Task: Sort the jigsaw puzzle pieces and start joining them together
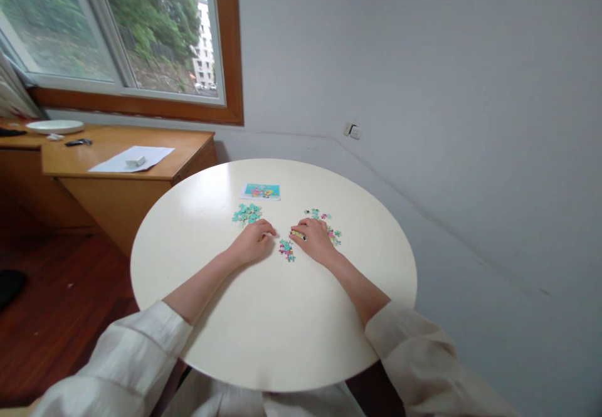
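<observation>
My left hand [255, 241] rests on the round white table with its fingers curled in towards the thumb; whatever they hold, if anything, is too small to make out. Beside it lies a small joined patch of jigsaw pieces [286, 249] in teal and pink. Thumb and fingers of my right hand [316, 239] close around yellowish jigsaw pieces [298, 235], low over the tabletop. Loose pieces [333, 236] show just past that hand, partly hidden by it. A pile of teal jigsaw pieces [247, 214] sits behind my left hand.
A picture card [261, 192] with cartoon figures lies at the back of the round table [277, 329]. More loose pieces [314, 214] are behind my right hand. On the left, a wooden desk [192, 147] holds paper [160, 153], a white block and a white plate [55, 126].
</observation>
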Demonstrator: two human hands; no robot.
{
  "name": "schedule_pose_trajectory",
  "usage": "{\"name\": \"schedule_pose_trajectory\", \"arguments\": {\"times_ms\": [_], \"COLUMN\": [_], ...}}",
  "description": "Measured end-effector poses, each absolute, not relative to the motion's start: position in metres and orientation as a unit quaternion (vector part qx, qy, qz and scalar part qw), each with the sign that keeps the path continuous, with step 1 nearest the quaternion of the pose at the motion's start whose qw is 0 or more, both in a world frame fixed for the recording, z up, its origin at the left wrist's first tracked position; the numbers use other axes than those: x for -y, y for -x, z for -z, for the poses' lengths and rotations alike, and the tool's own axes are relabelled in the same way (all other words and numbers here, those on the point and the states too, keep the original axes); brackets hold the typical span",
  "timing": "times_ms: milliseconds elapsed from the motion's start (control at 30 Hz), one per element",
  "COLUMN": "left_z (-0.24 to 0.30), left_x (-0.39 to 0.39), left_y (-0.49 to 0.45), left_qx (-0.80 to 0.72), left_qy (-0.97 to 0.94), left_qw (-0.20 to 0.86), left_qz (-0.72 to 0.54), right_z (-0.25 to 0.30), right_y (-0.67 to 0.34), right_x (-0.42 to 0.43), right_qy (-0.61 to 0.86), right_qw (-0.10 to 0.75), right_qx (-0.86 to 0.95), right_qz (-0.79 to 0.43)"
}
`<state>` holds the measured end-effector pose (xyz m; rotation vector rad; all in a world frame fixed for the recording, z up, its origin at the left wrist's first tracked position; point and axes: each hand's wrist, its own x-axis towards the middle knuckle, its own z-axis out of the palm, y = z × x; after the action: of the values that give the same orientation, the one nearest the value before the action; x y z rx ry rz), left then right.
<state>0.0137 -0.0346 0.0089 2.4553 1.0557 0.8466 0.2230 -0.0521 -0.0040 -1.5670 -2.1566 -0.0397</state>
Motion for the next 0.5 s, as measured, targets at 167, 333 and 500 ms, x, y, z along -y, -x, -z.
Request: {"name": "schedule_pose_trajectory", "arguments": {"times_ms": [167, 333, 500], "left_z": [-0.0066, -0.0047, -0.0046], "left_x": [0.0331, 0.0314, 0.0315], "left_y": [-0.0133, -0.0129, -0.0125], "left_qx": [-0.367, -0.364, -0.369], "left_qy": [-0.866, -0.867, -0.866], "left_qw": [0.166, 0.161, 0.159], "left_qz": [-0.297, -0.3, -0.298], "right_z": [0.0048, 0.0036, 0.0066], "right_y": [-0.2265, -0.2292, -0.2319], "right_x": [0.0492, 0.0475, 0.0447], "right_qy": [0.576, 0.588, 0.576], "right_qw": [0.248, 0.25, 0.257], "right_qx": [0.779, 0.767, 0.773], "right_qz": [-0.012, -0.051, -0.067]}}
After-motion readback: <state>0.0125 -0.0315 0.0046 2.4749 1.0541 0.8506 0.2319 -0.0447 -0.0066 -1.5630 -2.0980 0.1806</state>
